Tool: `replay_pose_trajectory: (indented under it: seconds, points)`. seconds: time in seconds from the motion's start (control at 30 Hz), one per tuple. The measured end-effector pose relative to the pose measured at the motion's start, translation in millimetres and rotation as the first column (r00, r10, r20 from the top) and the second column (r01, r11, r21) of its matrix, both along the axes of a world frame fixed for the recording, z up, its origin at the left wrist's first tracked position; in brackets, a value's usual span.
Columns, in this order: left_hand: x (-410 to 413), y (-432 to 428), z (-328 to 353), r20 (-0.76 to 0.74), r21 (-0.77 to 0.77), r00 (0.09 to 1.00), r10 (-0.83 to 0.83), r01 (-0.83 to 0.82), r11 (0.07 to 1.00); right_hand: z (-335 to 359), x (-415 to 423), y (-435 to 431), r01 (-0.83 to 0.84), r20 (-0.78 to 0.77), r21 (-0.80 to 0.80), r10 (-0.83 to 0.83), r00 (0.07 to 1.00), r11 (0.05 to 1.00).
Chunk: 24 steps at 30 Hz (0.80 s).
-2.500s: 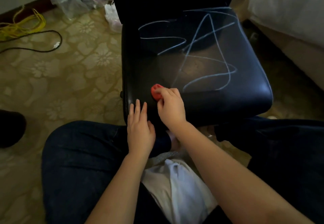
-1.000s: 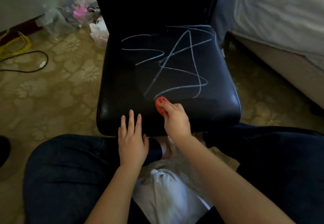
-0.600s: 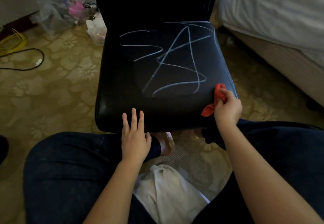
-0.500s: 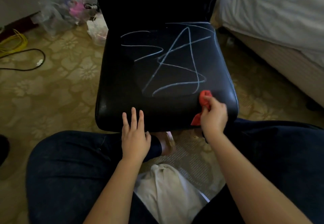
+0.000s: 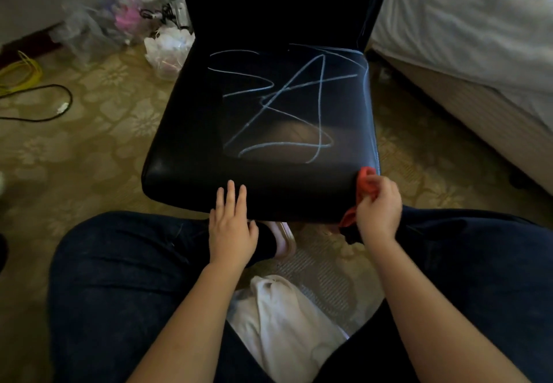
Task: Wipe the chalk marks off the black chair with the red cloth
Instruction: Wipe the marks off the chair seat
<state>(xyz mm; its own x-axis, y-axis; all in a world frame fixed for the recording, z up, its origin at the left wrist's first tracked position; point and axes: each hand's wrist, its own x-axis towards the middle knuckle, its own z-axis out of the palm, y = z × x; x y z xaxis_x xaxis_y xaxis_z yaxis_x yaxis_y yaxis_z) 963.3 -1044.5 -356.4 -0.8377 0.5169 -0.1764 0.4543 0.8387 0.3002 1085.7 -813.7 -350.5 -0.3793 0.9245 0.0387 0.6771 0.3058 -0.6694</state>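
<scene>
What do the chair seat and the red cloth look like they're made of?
The chair seat looks like leather or vinyl, smooth and glossy: it shows soft reflections. The red cloth looks like soft matte fabric, weave unclear: it bunches into folds in the right hand.

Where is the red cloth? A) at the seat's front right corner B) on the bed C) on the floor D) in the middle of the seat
A: the right hand grips the cloth at the front right corner of the chair.
</scene>
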Motion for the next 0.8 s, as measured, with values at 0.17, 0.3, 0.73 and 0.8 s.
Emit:
replay_pose_trajectory:
  seconds: [0.17, 0.3, 0.73, 0.8]
  points:
    - [9, 15, -3, -0.004, -0.004, 0.998, -0.059, 0.059, 0.998, 1, 1, -11, -0.055, 0.095, 0.038, 0.051, 0.994, 0.998]
    - [9, 18, -1, 0.005, -0.006, 0.999, -0.043, 0.043, 0.999, -14, 9, -59, -0.376, 0.167, -0.001, 0.371, 0.914, 0.927]
    - [7, 7, 0, 0.080, -0.022, 0.996, -0.037, 0.039, 0.999, 16, -28, 22, -0.079, 0.057, 0.006, 0.079, 0.995, 0.997]
    - [8, 8, 1, 0.076, -0.023, 0.996, -0.036, 0.038, 0.999, 19, -39, 12, -0.085, 0.078, 0.019, 0.083, 0.993, 0.996]
